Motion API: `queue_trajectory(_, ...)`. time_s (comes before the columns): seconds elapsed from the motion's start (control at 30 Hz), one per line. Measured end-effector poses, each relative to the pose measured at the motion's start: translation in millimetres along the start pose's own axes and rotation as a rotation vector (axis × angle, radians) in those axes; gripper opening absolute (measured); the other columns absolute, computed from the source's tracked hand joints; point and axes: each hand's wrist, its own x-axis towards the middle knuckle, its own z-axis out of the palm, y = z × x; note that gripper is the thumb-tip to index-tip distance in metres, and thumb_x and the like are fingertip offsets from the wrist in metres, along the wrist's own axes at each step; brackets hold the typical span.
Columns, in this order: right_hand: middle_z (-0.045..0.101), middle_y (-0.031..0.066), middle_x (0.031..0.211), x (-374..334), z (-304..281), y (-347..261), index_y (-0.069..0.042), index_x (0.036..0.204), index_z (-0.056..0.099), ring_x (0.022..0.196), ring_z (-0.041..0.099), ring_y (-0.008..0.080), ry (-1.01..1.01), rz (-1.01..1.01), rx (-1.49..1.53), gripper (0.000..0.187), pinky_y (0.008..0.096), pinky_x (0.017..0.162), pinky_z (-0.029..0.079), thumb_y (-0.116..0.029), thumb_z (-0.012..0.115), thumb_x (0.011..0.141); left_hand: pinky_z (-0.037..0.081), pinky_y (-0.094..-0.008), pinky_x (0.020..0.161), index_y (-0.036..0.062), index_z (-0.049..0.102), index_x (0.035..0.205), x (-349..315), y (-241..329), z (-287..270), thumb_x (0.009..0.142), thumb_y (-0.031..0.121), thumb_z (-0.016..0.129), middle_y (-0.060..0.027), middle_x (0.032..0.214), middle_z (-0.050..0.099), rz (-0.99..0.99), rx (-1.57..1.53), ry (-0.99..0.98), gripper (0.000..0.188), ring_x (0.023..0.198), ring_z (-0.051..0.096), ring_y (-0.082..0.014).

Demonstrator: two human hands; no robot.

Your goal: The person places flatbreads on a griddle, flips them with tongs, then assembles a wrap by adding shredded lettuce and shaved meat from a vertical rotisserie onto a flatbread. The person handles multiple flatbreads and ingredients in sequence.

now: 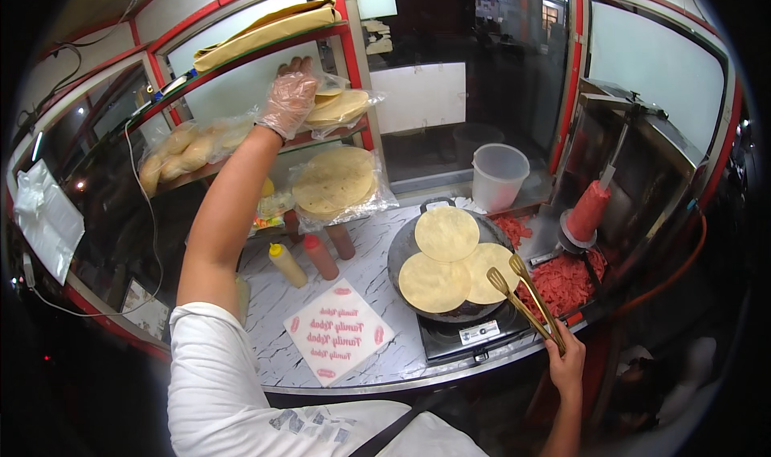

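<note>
My left hand [291, 99], in a clear plastic glove, reaches up to the shelf at the back left. Its fingers point upward, a little apart, beside a clear bag of round flatbreads [341, 108]; whether it touches the bag is unclear. My bare right hand [567, 357] is closed around the handles of gold-coloured metal tongs [534, 300]. The tongs' spread tips hang over the right edge of a round dark griddle pan [399, 240]. Three pale flatbreads lie overlapping in it: a far one [446, 234], a left one [434, 283] and a right one [491, 271].
Shredded red meat [562, 284] lies right of the pan, below a meat cone on a spit [589, 212]. Sauce bottles [321, 256] and printed square paper [339, 332] occupy the counter's left. Another flatbread bag [333, 181], bagged buns [189, 149] and a white bucket [499, 176] stand behind.
</note>
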Motion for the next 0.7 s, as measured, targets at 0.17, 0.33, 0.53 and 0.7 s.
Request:
queue_trajectory(0.17,0.069,0.0272,0.112,-0.7,0.5,-4.3,0.008,0.129,0.061,0.100,0.071,0.0388,-0.012,0.018,0.000,0.044,0.0407,0.089,0.054,-0.005,0.067,0.088,0.045,-0.0462,0.107,0.0032,0.068,0.103,10.6,4.6,10.1,0.094,0.013,0.051,-0.0198,0.132,0.061,-0.280,-0.111,-0.457,0.022,0.131,0.054,-0.0349)
queue_trajectory(0.33,0.070,0.0271,0.112,-8.3,-6.1,-5.4,0.007,0.130,0.061,0.101,0.071,0.0381,0.010,-0.001,-0.020,0.044,0.0413,0.090,0.054,-0.006,0.066,0.089,0.054,-0.0488,0.088,0.0053,0.067,0.099,-2.5,-1.9,27.8,0.094,0.016,0.052,-0.0187,0.102,0.069,-0.079,-0.233,-0.156,0.019,0.100,0.067,-0.0381)
queue_trajectory(0.53,0.069,0.0275,0.113,-15.7,-15.9,-3.6,0.007,0.130,0.061,0.103,0.070,0.0382,0.035,0.074,-0.020,0.044,0.0417,0.091,0.053,-0.007,0.066,0.089,0.055,-0.0485,0.079,0.0066,0.067,0.089,-15.4,-13.8,17.3,0.083,0.015,0.066,-0.0176,0.095,0.070,0.040,-0.257,0.012,0.011,0.088,0.068,-0.0392)
queue_trajectory(0.7,0.070,0.0271,0.111,-14.3,-10.3,-1.0,0.008,0.129,0.061,0.102,0.070,0.0397,0.039,-0.011,-0.049,0.043,0.0427,0.091,0.053,-0.008,0.066,0.089,0.053,-0.0467,0.089,0.0060,0.069,0.093,-27.3,-14.2,-23.8,0.085,0.019,0.068,-0.0177,0.100,0.070,0.081,-0.307,0.023,0.015,0.100,0.066,-0.0356)
